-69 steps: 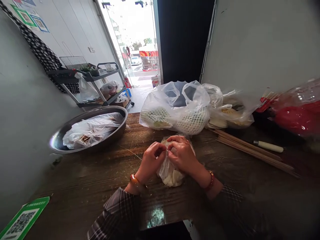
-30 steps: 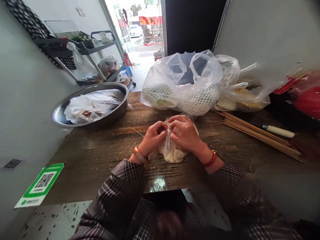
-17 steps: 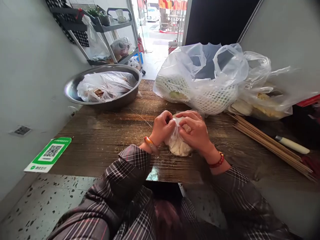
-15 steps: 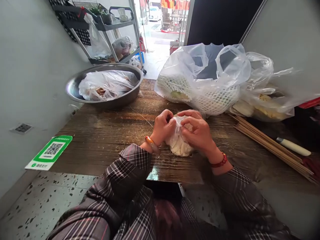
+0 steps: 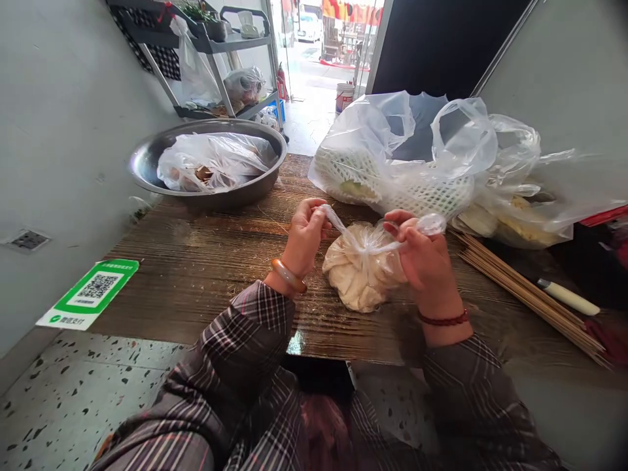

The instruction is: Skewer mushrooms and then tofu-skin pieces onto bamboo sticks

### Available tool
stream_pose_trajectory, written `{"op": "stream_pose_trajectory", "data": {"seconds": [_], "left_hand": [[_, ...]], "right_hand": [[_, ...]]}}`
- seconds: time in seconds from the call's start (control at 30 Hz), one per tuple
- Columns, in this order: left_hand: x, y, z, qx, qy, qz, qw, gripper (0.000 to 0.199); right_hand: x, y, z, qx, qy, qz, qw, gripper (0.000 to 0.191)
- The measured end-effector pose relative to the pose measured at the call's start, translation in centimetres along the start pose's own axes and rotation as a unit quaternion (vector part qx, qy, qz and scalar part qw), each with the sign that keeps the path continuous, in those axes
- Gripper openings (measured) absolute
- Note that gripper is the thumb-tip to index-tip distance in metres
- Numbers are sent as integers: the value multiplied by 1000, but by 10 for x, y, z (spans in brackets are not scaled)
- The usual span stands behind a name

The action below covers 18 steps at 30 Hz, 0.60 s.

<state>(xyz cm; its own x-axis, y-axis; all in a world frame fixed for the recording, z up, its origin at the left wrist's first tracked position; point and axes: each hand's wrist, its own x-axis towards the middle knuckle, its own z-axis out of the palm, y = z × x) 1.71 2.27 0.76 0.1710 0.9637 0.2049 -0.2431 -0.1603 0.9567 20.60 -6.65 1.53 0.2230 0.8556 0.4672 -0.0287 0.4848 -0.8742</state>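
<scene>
Left hand [image 5: 303,237] | right hand [image 5: 426,261] | pinching twisted ends [image 5: 335,218] of clear rounded plastic bag [image 5: 353,282], cream-coloured contents, frame centre | now drawn apart, seemingly cinching neck [image 5: 364,250]

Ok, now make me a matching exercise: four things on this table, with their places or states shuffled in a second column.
Things
1. small plastic bag
2. metal basin
3. green QR sign
4. thin wooden sticks

Places or states
A. at the near left corner of the table
B. lying near a pale-handled tool
C. ends pinched by the left hand and right hand
D. holding a larger whitish bag

Pairs: 1-C, 2-D, 3-A, 4-B
</scene>
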Motion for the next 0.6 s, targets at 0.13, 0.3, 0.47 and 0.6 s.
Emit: {"op": "stream_pose_trajectory", "data": {"seconds": [0.13,0.3,0.47,0.6], "left_hand": [[-7,4,3,200,-128,106,966,23],[-19,-7,13,296,-266,201,895,72],[-28,-24,22,343,-250,257,868,66],[-27,-24,20,311,-182,262,895,65]], "right_hand": [[4,-3,-9,19,13,0,1000,30],[1,-7,-6,4,-67,-4,998,39],[-1,-6,-5,15,-112,50,992,61],[1,2,-9,-13,-92,90,992,64]]}}
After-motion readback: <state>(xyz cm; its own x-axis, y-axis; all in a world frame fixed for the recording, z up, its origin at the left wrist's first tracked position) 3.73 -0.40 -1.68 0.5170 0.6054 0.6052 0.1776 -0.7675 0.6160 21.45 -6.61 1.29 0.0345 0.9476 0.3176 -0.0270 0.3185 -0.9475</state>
